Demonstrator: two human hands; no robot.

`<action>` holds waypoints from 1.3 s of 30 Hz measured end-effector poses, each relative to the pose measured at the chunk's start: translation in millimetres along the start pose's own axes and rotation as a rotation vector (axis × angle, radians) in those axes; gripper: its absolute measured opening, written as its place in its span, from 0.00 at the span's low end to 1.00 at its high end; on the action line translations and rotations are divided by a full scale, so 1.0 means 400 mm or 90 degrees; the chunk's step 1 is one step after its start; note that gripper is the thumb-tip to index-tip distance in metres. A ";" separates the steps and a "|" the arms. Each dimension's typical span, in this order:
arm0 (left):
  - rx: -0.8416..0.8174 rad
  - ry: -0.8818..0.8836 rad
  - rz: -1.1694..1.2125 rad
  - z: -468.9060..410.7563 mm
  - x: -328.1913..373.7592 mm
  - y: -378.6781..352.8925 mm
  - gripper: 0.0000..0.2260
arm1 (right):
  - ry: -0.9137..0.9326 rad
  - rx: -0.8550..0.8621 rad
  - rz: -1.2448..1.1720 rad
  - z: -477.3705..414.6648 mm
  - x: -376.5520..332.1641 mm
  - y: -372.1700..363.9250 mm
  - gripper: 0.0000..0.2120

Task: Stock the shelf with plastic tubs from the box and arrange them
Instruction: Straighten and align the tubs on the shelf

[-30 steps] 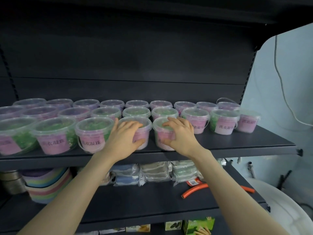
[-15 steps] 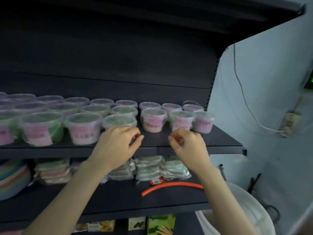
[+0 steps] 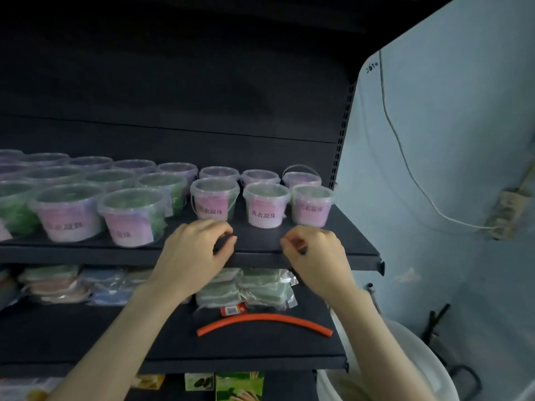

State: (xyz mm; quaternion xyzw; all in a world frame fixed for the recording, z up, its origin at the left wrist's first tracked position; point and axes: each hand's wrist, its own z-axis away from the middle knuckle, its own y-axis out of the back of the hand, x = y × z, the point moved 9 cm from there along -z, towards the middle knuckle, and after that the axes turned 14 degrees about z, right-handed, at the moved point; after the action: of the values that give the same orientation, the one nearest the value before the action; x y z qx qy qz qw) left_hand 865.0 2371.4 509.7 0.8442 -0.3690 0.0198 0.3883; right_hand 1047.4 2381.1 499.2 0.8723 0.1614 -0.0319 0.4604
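left hand (image 3: 199, 251), right hand (image 3: 317, 257): two grips clenched, empty; three pink-labelled tubs (image 3: 266, 208) beyond

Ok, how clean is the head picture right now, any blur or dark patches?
Head view: dim overall, back panel almost black; left tubs smeared by motion blur; one right-side tub has a legible label; left hand and right hand are slightly soft-edged.

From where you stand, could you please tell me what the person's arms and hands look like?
The left forearm and right forearm are bare to the frame's edge, with no sleeves showing. The left hand and right hand wear no gloves, and I see no ring, watch or bracelet on the fingers or wrists.
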 end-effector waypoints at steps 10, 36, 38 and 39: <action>0.016 0.041 -0.049 -0.144 -0.218 -0.106 0.22 | 0.065 0.043 0.029 -0.239 0.005 -0.148 0.13; 0.086 0.065 -0.021 -0.192 -0.356 -0.161 0.28 | 0.076 0.134 -0.028 -0.303 0.019 -0.294 0.24; 0.087 0.058 -0.004 -0.188 -0.360 -0.161 0.27 | 0.067 0.133 -0.034 -0.299 0.023 -0.296 0.25; 0.091 0.052 0.008 -0.187 -0.360 -0.158 0.27 | 0.070 0.134 -0.032 -0.298 0.022 -0.296 0.24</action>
State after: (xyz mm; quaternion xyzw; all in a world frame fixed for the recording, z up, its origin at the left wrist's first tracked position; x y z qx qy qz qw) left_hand 819.6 2536.2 475.3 0.8659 -0.3560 0.0829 0.3415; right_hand 1007.9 2542.4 472.0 0.9120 0.2039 -0.0119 0.3558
